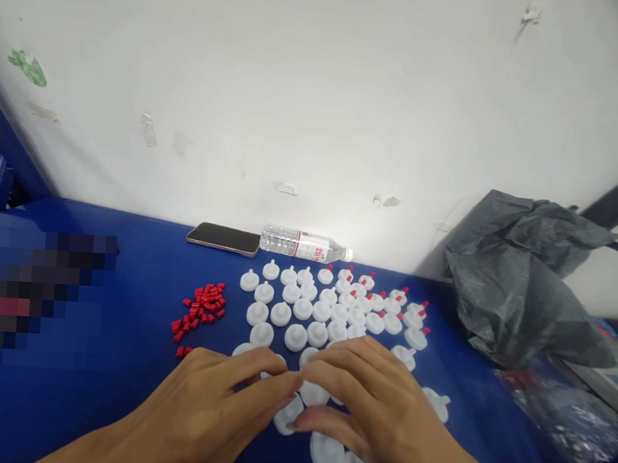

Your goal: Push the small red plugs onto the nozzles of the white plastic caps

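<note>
One capped bottle [306, 245], contents unclear, lies beyond white pieces [295, 337].

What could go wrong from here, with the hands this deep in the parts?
The left hand might scatter the small loose red pieces lying close to it. The right hand could knock the crowded white pieces around its fingers. The bottle lies on its side, so a nudge might roll it into the nearby white pieces.
</note>
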`<action>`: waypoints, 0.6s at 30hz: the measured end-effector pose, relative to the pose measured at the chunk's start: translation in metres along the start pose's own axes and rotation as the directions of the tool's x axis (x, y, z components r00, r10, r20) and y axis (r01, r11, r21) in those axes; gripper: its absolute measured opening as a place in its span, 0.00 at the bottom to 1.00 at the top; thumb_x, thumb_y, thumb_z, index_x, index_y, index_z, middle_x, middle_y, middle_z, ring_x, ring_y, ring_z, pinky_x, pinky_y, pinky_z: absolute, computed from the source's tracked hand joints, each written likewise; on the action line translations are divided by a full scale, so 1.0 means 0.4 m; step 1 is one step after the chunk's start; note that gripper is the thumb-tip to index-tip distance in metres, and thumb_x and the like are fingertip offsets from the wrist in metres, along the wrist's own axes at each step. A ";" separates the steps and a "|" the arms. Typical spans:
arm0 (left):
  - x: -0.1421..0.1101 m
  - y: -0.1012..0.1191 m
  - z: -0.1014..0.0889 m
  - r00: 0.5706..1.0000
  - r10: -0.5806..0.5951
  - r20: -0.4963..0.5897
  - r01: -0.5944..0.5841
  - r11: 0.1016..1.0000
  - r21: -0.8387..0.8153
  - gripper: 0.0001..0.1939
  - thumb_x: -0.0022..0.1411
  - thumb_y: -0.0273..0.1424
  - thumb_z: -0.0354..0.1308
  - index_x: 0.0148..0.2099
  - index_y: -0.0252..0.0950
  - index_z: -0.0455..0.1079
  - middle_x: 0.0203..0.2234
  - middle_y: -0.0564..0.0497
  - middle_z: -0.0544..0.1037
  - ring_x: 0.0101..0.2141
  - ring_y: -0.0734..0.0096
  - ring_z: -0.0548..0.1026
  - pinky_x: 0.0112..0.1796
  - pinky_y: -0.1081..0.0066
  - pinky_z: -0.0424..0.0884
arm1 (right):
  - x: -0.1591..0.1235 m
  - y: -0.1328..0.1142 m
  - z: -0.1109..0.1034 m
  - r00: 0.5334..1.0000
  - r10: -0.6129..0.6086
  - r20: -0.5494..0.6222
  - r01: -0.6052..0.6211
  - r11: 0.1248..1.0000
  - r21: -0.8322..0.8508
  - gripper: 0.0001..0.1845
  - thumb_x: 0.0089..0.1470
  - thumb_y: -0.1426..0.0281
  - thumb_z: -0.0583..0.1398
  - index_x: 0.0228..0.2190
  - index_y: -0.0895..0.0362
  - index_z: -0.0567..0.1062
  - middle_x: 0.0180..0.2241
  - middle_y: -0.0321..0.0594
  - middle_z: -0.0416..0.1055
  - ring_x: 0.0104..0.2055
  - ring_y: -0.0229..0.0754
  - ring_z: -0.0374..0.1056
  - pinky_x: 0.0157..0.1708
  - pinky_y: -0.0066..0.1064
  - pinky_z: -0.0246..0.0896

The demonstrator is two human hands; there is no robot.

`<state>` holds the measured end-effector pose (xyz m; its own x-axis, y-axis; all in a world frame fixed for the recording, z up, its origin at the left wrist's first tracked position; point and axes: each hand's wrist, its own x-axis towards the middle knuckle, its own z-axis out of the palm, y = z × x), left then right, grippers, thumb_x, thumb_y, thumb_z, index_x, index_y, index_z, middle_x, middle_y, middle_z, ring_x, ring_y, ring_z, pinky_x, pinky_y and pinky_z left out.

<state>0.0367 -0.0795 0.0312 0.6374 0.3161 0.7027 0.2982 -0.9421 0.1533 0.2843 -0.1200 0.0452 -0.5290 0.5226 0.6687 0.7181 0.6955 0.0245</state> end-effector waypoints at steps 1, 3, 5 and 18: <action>0.000 0.003 0.000 1.000 -0.004 0.012 0.004 1.000 -0.007 0.19 0.81 0.24 0.44 0.54 0.45 0.76 0.34 0.55 0.87 0.26 0.71 0.84 0.19 0.68 0.75 | -0.002 -0.002 0.000 1.000 -0.015 0.008 0.015 1.000 -0.015 0.10 0.69 0.55 0.65 0.46 0.44 0.84 0.38 0.28 0.88 0.35 0.42 0.86 0.36 0.32 0.88; -0.001 0.007 0.000 1.000 -0.017 0.011 0.017 1.000 -0.013 0.19 0.81 0.23 0.45 0.50 0.45 0.77 0.32 0.56 0.86 0.25 0.72 0.83 0.19 0.68 0.75 | -0.006 -0.006 0.001 0.999 -0.037 0.008 0.037 0.998 -0.041 0.09 0.66 0.57 0.68 0.46 0.44 0.86 0.39 0.29 0.89 0.36 0.44 0.87 0.37 0.32 0.88; -0.005 0.006 0.003 0.999 -0.025 -0.022 0.024 1.000 -0.006 0.18 0.82 0.25 0.45 0.51 0.44 0.76 0.33 0.55 0.87 0.26 0.72 0.84 0.20 0.69 0.75 | -0.011 -0.007 0.005 0.999 -0.032 0.003 0.032 0.997 -0.063 0.11 0.62 0.58 0.71 0.47 0.41 0.86 0.41 0.29 0.90 0.37 0.46 0.87 0.38 0.35 0.89; 0.003 -0.002 0.030 0.989 -0.127 -0.078 0.129 0.991 0.022 0.17 0.86 0.35 0.42 0.47 0.45 0.70 0.31 0.57 0.85 0.21 0.72 0.81 0.17 0.67 0.71 | -0.038 -0.008 0.010 1.000 -0.019 -0.021 0.018 0.998 -0.055 0.15 0.64 0.65 0.66 0.49 0.34 0.85 0.54 0.28 0.85 0.46 0.48 0.87 0.51 0.37 0.84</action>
<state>0.0458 -0.0770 0.0234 0.5369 0.4233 0.7298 0.3936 -0.8908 0.2271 0.2884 -0.1283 0.0318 -0.5329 0.4984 0.6838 0.7321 0.6768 0.0773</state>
